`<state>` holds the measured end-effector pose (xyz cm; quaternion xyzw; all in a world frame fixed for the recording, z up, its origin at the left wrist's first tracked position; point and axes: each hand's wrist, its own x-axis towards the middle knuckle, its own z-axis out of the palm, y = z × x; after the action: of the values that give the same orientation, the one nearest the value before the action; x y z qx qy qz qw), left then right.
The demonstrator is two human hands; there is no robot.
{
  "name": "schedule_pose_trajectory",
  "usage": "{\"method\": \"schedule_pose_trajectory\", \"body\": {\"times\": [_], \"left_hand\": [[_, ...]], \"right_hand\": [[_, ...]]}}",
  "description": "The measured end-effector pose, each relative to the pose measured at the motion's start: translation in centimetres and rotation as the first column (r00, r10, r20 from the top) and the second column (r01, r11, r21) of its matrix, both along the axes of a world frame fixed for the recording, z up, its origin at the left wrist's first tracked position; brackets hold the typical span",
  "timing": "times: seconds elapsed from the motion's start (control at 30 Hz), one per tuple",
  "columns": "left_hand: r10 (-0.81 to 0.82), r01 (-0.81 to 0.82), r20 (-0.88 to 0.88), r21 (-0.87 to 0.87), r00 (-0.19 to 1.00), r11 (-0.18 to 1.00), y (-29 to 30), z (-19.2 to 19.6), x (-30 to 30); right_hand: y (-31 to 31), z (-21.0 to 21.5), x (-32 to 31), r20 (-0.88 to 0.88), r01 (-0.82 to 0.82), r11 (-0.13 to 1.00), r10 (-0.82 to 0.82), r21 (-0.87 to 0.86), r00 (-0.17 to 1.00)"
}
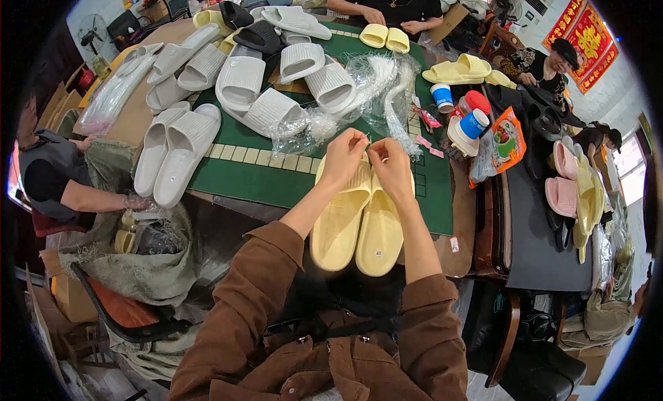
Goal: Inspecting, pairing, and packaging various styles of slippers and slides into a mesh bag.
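A pair of pale yellow slide slippers (376,232) lies side by side at the near edge of the green table mat, toes away from me. Over their straps, my left hand (344,156) and my right hand (391,165) meet, fingertips pinched close together. Something thin and pale seems to stand between the fingertips, too fine to make out. Just beyond my hands lie a bundle of thin white plastic strands (376,76) and crumpled clear plastic (289,135).
Grey slippers (186,149) pile up at left. Paper cups (442,97), a red-lidded jar (476,102) and an orange snack bag (498,149) stand at right. Pink slippers (561,196) sit farther right. Co-workers sit around the table; one at the far side has yellow slippers (385,37) before them.
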<state>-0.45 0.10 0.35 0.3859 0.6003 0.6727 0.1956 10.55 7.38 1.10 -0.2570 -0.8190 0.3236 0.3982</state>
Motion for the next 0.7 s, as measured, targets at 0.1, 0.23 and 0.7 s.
{"method": "schedule_pose_trajectory", "body": {"times": [0.1,0.23,0.7], "left_hand": [[-0.004,0.004,-0.009,0.017,1.0,1.0,-0.1,-0.2,-0.2],[0.004,-0.009,-0.1,-0.052,0.995,0.999,-0.2,0.1,0.0],[0.041,-0.044,-0.173,-0.015,0.984,0.999,-0.4,-0.3,0.4]], "right_hand": [[0.1,0.0,-0.1,0.056,-0.037,0.999,0.037,0.006,0.998],[-0.2,0.5,-0.1,0.087,-0.034,0.998,0.03,0.052,0.996],[-0.8,1.2,0.6,0.22,-0.054,0.969,0.0,0.241,0.976]]}}
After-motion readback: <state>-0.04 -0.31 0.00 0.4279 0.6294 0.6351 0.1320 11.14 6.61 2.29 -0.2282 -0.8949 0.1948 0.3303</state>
